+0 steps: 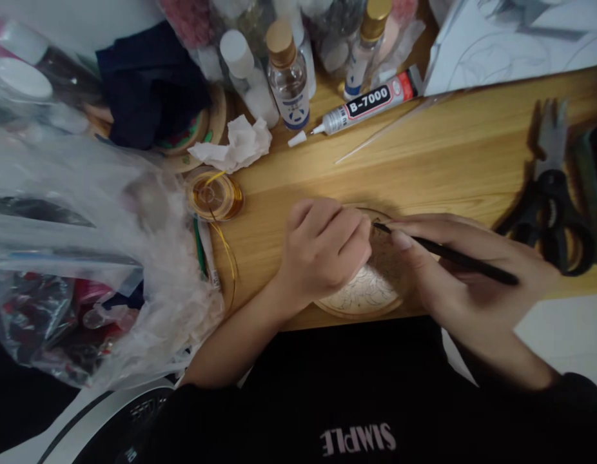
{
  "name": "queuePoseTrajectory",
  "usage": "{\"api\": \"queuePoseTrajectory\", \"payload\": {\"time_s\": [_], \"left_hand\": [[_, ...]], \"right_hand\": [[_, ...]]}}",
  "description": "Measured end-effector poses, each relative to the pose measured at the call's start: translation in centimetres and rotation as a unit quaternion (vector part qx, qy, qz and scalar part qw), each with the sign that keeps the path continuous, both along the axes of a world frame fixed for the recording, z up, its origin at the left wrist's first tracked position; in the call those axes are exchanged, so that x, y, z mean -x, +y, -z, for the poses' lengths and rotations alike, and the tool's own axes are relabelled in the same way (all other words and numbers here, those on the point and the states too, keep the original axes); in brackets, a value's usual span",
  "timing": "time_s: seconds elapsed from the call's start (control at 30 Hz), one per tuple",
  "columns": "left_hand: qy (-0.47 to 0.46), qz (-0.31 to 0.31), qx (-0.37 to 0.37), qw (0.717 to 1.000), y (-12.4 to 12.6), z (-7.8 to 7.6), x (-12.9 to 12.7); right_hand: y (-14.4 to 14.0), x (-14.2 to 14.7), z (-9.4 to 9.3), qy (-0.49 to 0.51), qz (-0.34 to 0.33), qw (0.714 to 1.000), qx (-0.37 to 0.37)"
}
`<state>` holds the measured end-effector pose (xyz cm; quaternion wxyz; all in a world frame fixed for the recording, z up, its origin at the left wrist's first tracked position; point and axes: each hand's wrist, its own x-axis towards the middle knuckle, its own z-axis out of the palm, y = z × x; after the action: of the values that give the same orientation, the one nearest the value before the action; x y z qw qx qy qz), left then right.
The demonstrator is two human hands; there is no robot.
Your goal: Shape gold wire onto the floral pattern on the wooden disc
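Observation:
In the head view, a round pale wooden disc (363,293) with a fine line drawing lies at the table's front edge. My left hand (325,248) rests over its left side, fingers curled in; whatever lies under them is hidden. A slim black pen (465,259) is pinched between the thumb and fingers of my right hand (472,270). Its tip touches or hovers just above the disc's upper part, close to my left knuckles; I cannot tell which. Shadow from my right hand covers the disc's right side.
Black-handled scissors (550,206) lie at the right. Behind the disc are a B-7000 glue tube (371,102), a cork-capped bottle (289,80) and crumpled tissue (235,143). At left stand a spool of yellow thread (214,194) and a clear plastic bag (173,309). Drawn sheets (516,48) lie top right.

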<state>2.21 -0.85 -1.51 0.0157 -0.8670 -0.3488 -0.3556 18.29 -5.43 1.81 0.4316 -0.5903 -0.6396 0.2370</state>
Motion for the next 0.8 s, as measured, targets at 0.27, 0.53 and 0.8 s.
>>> {"api": "queuePoseTrajectory", "payload": {"time_s": [0.27,0.53,0.8], "left_hand": [[0.001,-0.036,-0.045,0.998,-0.2,-0.8,0.0],[-0.003,-0.044,0.0,0.999,-0.2,-0.5,0.3],[0.032,-0.032,0.08,0.996,0.1,0.1,0.1]], "right_hand": [[-0.6,1.4,-0.7,0.021,0.061,0.998,0.008],[-0.7,0.5,-1.1,-0.038,0.004,0.999,-0.021],[-0.2,-2.1,0.6,-0.088,-0.01,0.995,-0.036]]}}
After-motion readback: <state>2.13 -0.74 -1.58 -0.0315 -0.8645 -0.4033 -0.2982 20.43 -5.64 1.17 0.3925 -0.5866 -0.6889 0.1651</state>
